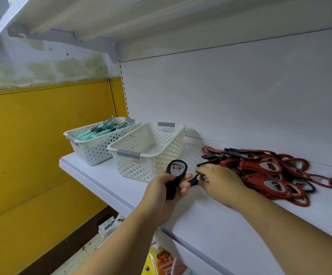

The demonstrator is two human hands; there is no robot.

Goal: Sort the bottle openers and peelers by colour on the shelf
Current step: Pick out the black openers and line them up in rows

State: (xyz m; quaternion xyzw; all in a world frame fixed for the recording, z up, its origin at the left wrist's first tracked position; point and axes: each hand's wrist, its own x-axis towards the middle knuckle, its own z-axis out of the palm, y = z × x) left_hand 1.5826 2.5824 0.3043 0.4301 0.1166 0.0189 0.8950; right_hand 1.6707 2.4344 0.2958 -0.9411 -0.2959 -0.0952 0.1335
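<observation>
My left hand (162, 192) grips a black bottle opener (174, 176) upright, in front of the cream basket (151, 147). My right hand (219, 180) pinches a second black bottle opener (193, 180) lying on the white shelf (210, 215), just left of the pile. The pile of red and black bottle openers (266, 171) lies to the right against the back panel. A white basket (90, 144) at the far left holds several teal peelers (99, 130). The cream basket looks empty.
The shelf's front edge (101, 187) runs diagonally from left to lower right. An upper shelf (161, 22) hangs overhead. A yellow wall panel (42, 145) lies to the left. Packaged goods (161, 262) show on a lower level.
</observation>
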